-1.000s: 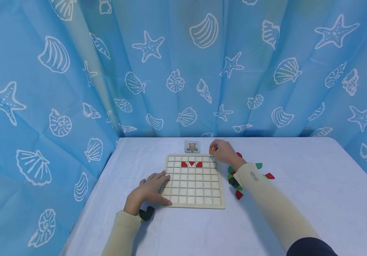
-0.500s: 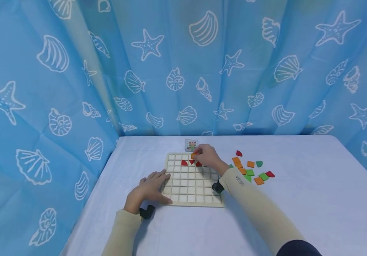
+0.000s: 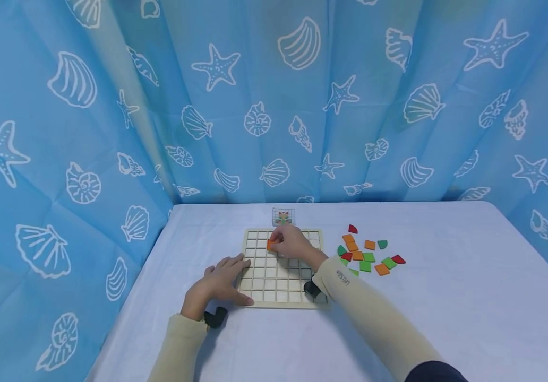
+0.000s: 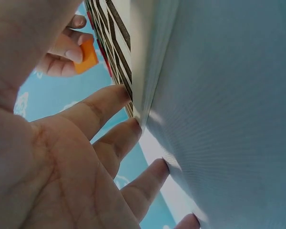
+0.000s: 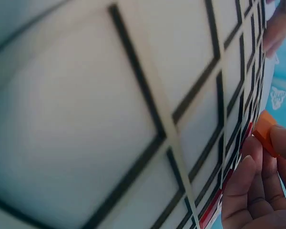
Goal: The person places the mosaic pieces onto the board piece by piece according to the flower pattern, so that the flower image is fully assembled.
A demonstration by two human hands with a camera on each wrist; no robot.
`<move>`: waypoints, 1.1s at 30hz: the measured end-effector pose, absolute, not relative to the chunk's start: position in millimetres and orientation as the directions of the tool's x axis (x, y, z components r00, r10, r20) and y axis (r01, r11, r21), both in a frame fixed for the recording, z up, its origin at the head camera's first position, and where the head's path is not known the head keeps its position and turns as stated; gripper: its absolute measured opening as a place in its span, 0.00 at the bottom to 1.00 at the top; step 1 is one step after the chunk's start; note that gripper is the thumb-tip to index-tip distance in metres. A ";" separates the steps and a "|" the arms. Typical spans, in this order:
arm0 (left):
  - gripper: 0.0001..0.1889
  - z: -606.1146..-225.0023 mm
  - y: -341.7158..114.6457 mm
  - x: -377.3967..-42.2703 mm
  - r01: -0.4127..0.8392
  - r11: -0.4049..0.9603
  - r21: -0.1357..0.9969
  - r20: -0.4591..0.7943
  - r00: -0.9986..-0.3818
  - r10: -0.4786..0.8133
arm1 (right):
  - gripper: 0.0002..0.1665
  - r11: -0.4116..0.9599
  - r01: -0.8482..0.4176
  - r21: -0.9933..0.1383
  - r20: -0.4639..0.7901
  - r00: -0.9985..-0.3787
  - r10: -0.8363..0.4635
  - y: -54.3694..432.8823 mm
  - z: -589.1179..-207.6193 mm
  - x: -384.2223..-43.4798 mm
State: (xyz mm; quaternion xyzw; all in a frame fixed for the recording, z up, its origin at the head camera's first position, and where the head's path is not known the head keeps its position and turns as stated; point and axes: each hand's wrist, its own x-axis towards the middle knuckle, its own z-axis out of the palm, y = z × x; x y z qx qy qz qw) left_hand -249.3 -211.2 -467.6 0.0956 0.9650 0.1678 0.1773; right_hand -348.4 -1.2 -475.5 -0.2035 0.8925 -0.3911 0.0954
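1. The right hand [image 3: 293, 243] had an orange tile [image 4: 88, 58] pinched between thumb and fingertips, so yeah, narrow grip, tile tipped up rather than flat.
2. That tile was over the far part of the gridded board [image 3: 283, 305], a bit left of its middle. Couldn't tell if its lower edge touched the grid.
3. The left hand [image 3: 219, 281] was spread pretty wide, fingers mostly straight, holding nothing. It rested against the board's left edge, with the thumb by the near left corner.
4. Some red pieces [image 5: 209, 210] sat in the grid near the right hand's fingers. That hand covered them in the head view, so I couldn't count them.
5. A small picture card [image 3: 283, 216] lay just beyond the board's far edge.
6. Loose tiles [image 3: 365, 266] were scattered right of the board: orange and green squares, plus red and green pieces with a curved side.
7. All of it was on a white cloth [image 3: 446, 297], with a blue seashell curtain [image 3: 255, 175] behind.
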 end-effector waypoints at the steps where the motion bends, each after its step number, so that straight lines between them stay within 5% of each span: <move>1: 0.53 -467.7 -211.5 -249.4 0.125 0.925 0.359 -0.311 -0.918 0.245 | 0.07 0.616 -0.290 -0.733 -0.013 -0.899 -0.438 -2.4 -476.4 -348.0; 33: 0.54 -472.0 -214.8 -252.6 0.125 0.925 0.360 -0.317 -0.915 0.247 | 0.05 0.699 -0.366 -0.614 -0.010 -0.882 -0.470 -7.6 -479.9 -342.9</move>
